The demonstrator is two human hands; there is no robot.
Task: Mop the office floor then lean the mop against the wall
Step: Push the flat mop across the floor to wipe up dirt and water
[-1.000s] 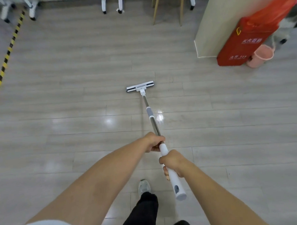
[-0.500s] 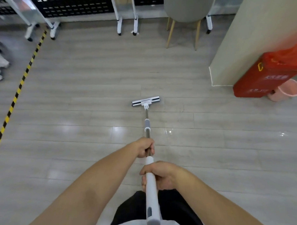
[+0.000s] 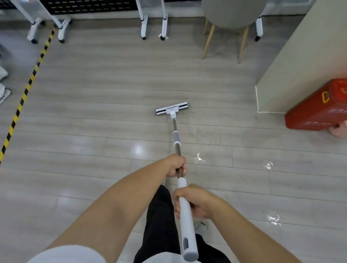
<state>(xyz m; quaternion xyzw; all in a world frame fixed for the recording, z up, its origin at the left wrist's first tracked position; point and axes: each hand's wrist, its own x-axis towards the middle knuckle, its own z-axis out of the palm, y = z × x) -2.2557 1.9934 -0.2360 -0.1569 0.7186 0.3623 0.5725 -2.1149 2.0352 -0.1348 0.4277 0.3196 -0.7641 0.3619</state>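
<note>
You are in the mopping step, not the leaning one. The mop (image 3: 176, 135) is out on the floor (image 3: 90, 134), and its flat head (image 3: 171, 108) lies well ahead of your left grip (image 3: 176, 165), which is wrapped round the bare metal shaft. Your right grip (image 3: 192, 201) is curled round the white handle (image 3: 186, 219) just behind the left, nearer your body. Both are closed on the pole, neither spread. The next move, as I judge it, is another stroke along the boards. Steer with the forward grip, drive with the rear one, and keep the head flat so it wipes rather than skips. Wet gleams (image 3: 199, 158) sit just to the right of your grips. Whether the duller boards off to the left, toward the striped tape (image 3: 24, 95), have been covered I cannot tell. The wall (image 3: 304, 58) stands ahead and to the right of your grips, with a red box (image 3: 321, 110) and a pink bucket (image 3: 343, 130) at its foot, so leaning the mop there will call for a bare stretch. The mop itself is slim. It has a steel shaft with a grey collar between your left grip and the head. The head is white with dark strips, set crosswise to the shaft, and the grey-capped handle end lies behind your right grip.
</note>
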